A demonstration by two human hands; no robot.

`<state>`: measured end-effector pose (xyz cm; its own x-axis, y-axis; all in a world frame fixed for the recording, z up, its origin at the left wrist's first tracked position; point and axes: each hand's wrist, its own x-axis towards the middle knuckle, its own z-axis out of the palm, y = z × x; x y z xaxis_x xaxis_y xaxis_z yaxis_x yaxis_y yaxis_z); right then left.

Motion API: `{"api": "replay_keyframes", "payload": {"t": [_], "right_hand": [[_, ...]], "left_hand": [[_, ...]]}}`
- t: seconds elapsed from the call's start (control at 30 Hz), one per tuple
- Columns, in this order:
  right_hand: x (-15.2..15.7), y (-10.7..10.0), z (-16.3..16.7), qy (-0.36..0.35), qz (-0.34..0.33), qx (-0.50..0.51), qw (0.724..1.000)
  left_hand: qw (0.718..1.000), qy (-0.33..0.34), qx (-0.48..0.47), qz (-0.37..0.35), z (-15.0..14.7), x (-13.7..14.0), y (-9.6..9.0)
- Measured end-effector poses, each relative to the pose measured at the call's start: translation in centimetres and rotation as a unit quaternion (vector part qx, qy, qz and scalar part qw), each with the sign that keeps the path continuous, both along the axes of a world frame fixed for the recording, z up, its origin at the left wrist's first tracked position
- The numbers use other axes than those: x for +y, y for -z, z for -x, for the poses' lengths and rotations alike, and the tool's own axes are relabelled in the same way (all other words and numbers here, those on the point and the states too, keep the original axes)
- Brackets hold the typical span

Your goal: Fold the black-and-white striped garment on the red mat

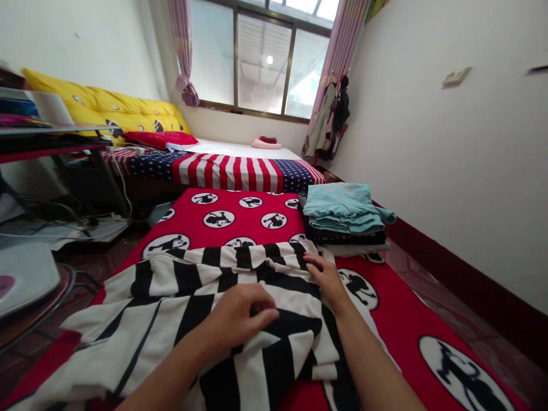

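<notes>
While the black-and-white striped garment [184, 279] lies beneath both hands, longest from left to right across a red blanket [398, 302], the right hand [329, 281], fingers loosely spread, rests near its right end; the left hand [243, 311], half-curled with nothing visibly gripped, is over its middle.

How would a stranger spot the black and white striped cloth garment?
Find the large red, monkey-print fabric cover. On it, under the left hand and right hand, lies the rumpled garment. Its broad stripes set it apart from the folded light blue clothes stacked beyond it.
</notes>
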<state>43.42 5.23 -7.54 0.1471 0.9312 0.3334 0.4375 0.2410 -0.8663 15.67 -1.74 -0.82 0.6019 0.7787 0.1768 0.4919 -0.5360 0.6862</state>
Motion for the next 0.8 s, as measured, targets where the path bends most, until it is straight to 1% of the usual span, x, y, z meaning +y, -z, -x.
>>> {"api": "replay_keyframes", "payload": {"t": [0.07, 0.13, 0.23, 0.3, 0.33, 0.37, 0.43, 0.5, 0.57, 0.63, 0.7, 0.8], "right_hand": [[-0.2, -0.1, 0.1, 0.003, 0.000, 0.024, 1.000], [-0.1, -0.2, 0.2, 0.010, 0.001, 0.031, 0.999], [0.0, -0.5, 0.4, 0.006, 0.002, 0.028, 1.000], [-0.2, -0.9, 0.3, -0.010, 0.013, 0.022, 1.000], [-0.4, -1.2, 0.2, -0.022, 0.024, 0.017, 0.999], [-0.8, -1.5, 0.0, -0.039, 0.038, 0.010, 0.998], [-1.7, -2.5, -0.6, -0.081, 0.065, -0.003, 0.995], [-2.7, -3.5, -1.0, -0.122, 0.086, -0.014, 0.989], [-3.5, -4.3, -1.3, -0.163, 0.103, -0.021, 0.981], [-3.8, -4.5, -1.2, -0.192, 0.111, -0.033, 0.974], [-3.6, -4.3, -0.9, -0.189, 0.101, -0.045, 0.976], [-2.9, -3.8, -0.4, -0.142, 0.037, -0.036, 0.989]], "left_hand": [[0.997, 0.023, 0.072, 0.026, -0.6, -2.8, -1.2], [0.990, 0.025, 0.134, 0.024, -0.9, -5.2, -1.5], [0.981, -0.013, 0.194, 0.020, -0.7, -7.5, -0.8], [0.974, -0.034, 0.218, 0.041, 0.0, -8.2, -0.3], [0.972, -0.038, 0.222, 0.064, 0.5, -8.4, -0.2], [0.971, -0.036, 0.217, 0.094, 1.1, -8.6, -0.3], [0.970, -0.034, 0.179, 0.160, 2.7, -8.8, -0.9], [0.970, -0.062, 0.121, 0.200, 4.7, -8.9, -2.0], [0.970, -0.100, 0.077, 0.206, 6.5, -8.7, -3.3], [0.972, -0.110, 0.052, 0.199, 8.0, -8.3, -4.7], [0.977, -0.083, 0.042, 0.192, 8.9, -7.7, -6.1], [0.981, -0.051, 0.034, 0.184, 9.7, -6.9, -7.8]]}}
